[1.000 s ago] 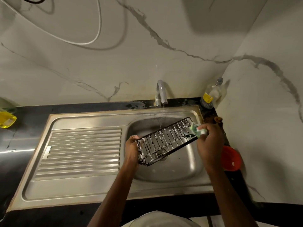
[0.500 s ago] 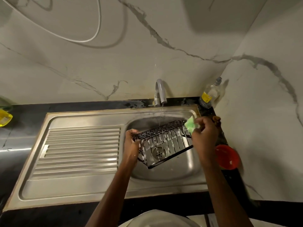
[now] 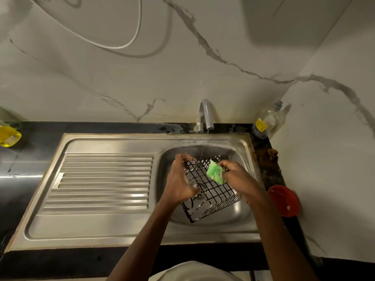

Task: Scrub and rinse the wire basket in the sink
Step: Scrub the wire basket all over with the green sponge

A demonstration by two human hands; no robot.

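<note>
Clamped by the left hand (image 3: pixel 179 180), the wire basket (image 3: pixel 211 189) tilts over the sink (image 3: pixel 113 230); the right hand (image 3: pixel 236 175) pinches a green sponge (image 3: pixel 215 173) against its wires; water runs from the tap (image 3: pixel 206 115).

You won't find any readable text here; the yellow label (image 3: pixel 261 124) on the clear bottle (image 3: pixel 266 120) is too blurred.

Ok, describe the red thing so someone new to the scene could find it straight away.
Start at the steel sink and go right past the basin to the dark counter strip by the side wall. The red bowl sits there, just beyond the right hand. It is the only red, round thing; the clear bottle stands farther back.
</note>
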